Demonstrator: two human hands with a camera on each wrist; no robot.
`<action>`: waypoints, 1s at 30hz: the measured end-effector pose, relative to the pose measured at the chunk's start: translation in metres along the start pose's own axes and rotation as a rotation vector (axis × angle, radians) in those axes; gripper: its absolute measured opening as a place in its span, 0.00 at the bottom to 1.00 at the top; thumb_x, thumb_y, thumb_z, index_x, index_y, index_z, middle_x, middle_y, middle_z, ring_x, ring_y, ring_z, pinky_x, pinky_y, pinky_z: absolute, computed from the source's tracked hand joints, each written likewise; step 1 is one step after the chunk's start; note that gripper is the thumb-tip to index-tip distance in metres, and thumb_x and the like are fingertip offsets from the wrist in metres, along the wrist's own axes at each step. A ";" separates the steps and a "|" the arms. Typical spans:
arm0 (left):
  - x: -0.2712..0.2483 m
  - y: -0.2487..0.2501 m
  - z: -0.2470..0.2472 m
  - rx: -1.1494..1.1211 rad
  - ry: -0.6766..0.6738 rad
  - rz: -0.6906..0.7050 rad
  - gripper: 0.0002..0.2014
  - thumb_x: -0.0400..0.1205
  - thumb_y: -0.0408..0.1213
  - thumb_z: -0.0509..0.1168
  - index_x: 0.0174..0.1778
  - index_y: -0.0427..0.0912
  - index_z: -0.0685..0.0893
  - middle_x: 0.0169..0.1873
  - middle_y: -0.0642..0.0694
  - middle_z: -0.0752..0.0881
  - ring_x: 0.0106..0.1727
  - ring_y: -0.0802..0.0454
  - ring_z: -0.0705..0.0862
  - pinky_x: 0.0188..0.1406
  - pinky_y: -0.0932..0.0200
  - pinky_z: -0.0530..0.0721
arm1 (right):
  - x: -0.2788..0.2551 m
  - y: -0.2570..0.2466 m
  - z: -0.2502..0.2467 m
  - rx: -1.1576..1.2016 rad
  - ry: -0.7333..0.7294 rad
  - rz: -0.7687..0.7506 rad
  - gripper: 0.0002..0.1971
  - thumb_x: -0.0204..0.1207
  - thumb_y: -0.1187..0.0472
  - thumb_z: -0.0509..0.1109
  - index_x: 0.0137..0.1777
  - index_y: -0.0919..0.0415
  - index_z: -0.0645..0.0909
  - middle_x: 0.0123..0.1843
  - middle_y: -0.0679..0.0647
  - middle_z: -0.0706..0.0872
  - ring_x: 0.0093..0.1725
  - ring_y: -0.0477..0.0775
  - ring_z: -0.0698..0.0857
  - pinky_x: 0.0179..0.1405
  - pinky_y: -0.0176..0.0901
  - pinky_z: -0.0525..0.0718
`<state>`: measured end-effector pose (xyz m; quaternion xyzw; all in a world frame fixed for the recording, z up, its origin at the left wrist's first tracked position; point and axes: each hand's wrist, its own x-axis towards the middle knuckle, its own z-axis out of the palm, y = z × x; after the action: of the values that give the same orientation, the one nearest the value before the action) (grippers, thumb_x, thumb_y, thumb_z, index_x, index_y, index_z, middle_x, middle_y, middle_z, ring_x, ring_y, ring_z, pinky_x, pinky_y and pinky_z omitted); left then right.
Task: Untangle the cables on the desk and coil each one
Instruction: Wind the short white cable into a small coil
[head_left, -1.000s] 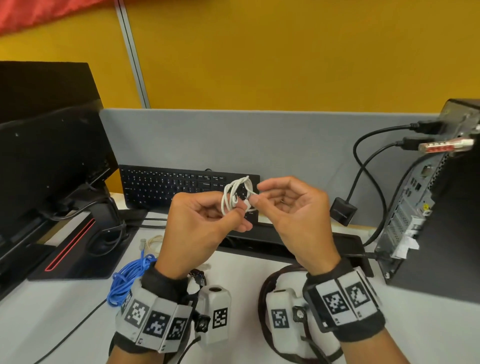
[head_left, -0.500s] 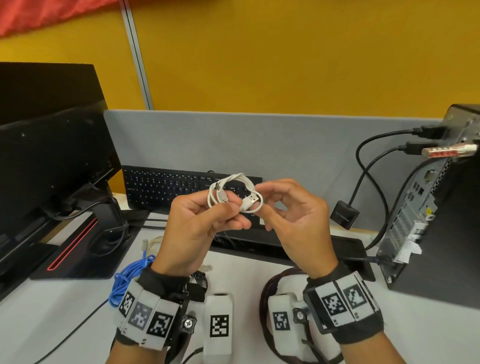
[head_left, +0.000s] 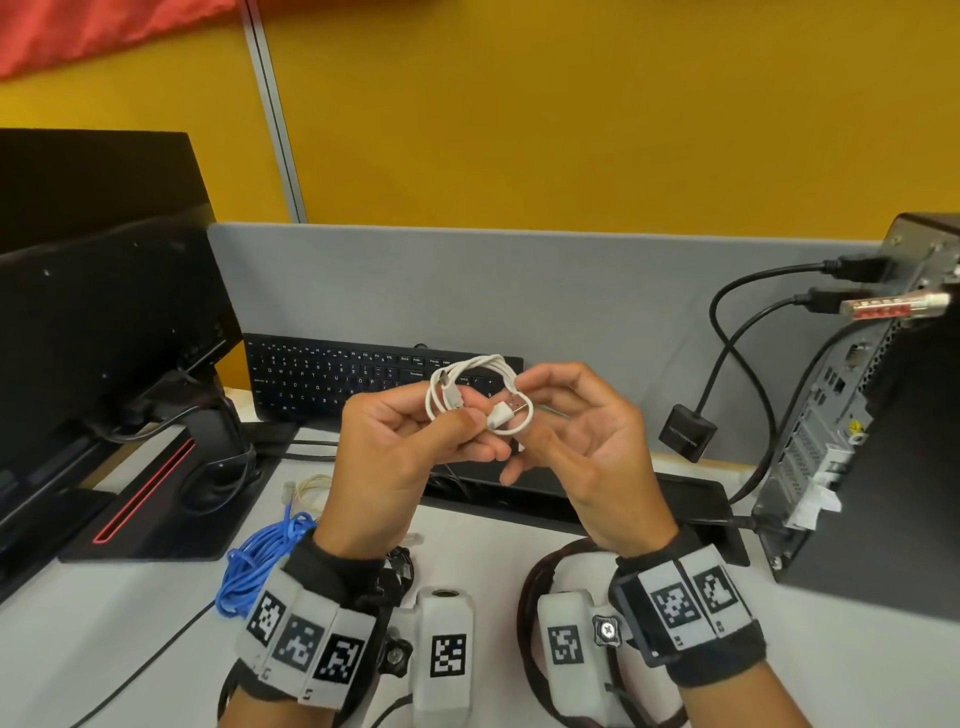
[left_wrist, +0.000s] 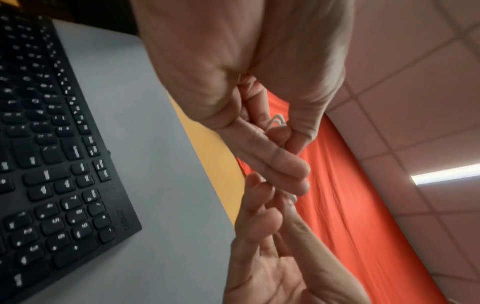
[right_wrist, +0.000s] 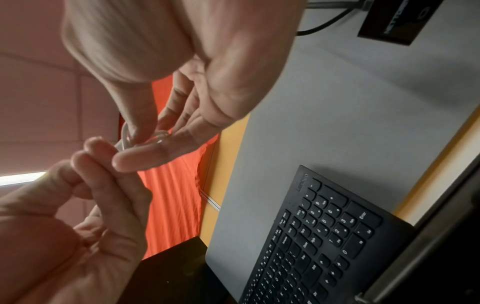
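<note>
Here left hand (head_left: 400, 447) pinches coiled white cable (head_left: 470, 389), USB plug pointing right; right hand (head_left: 587, 452) seemingly pinching loop.

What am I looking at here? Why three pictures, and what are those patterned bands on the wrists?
There is no machine, just a person's two hands. The large picture comes from a camera on the head; the other two come from cameras strapped to each wrist, looking along the fingers. The patterned bands are markers on those wrist straps. The left hand pinches a small coil of white cable, and the right hand holds its far side near the plug. On the desk lie a blue cable, a keyboard, and a computer case.
</note>
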<state>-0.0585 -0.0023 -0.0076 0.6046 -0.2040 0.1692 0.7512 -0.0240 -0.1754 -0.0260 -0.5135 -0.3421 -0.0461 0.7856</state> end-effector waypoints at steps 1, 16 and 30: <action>0.000 0.001 0.000 0.014 -0.001 -0.002 0.05 0.76 0.28 0.72 0.44 0.36 0.93 0.36 0.34 0.92 0.33 0.44 0.92 0.36 0.62 0.89 | 0.000 0.001 -0.001 -0.005 0.010 0.007 0.13 0.78 0.65 0.75 0.61 0.65 0.81 0.53 0.65 0.90 0.43 0.63 0.91 0.33 0.48 0.89; 0.001 0.005 -0.010 0.206 -0.015 0.017 0.07 0.79 0.18 0.70 0.48 0.30 0.91 0.41 0.37 0.93 0.38 0.38 0.93 0.41 0.57 0.92 | 0.000 0.013 0.002 -0.059 0.072 0.037 0.09 0.74 0.62 0.80 0.53 0.61 0.88 0.52 0.65 0.92 0.46 0.67 0.92 0.31 0.50 0.90; -0.001 -0.008 0.000 0.005 0.026 0.018 0.06 0.80 0.33 0.72 0.48 0.40 0.94 0.41 0.35 0.93 0.39 0.44 0.93 0.42 0.63 0.89 | 0.001 -0.004 -0.004 -0.126 -0.039 0.019 0.06 0.80 0.74 0.71 0.55 0.74 0.82 0.44 0.68 0.88 0.39 0.66 0.90 0.41 0.52 0.91</action>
<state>-0.0550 -0.0039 -0.0148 0.6023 -0.1991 0.1841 0.7508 -0.0232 -0.1804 -0.0235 -0.5658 -0.3491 -0.0501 0.7453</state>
